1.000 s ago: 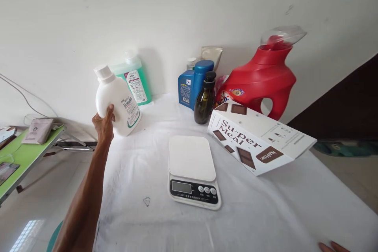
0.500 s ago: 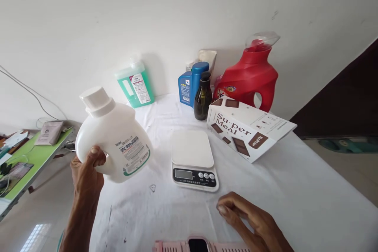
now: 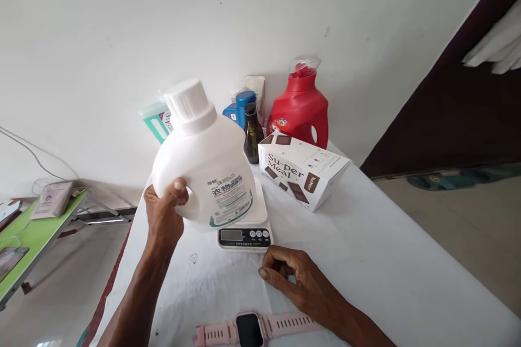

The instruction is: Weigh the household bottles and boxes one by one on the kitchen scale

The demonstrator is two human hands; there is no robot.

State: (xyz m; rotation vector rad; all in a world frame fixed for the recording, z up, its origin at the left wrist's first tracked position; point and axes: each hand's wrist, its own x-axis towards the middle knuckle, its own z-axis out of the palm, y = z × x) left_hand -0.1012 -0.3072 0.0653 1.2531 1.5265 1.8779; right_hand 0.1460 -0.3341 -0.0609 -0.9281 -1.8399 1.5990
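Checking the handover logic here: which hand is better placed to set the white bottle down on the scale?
Left. The left hand already grips the white bottle by its handle, held over the scale. The right hand rests on the tablecloth just before the scale, holding nothing.

The left hand holds a detergent bottle above a kitchen scale. Just right of and nearer than it, the right hand rests on the table, a wristwatch nearer. A Super Meal box lies beyond.
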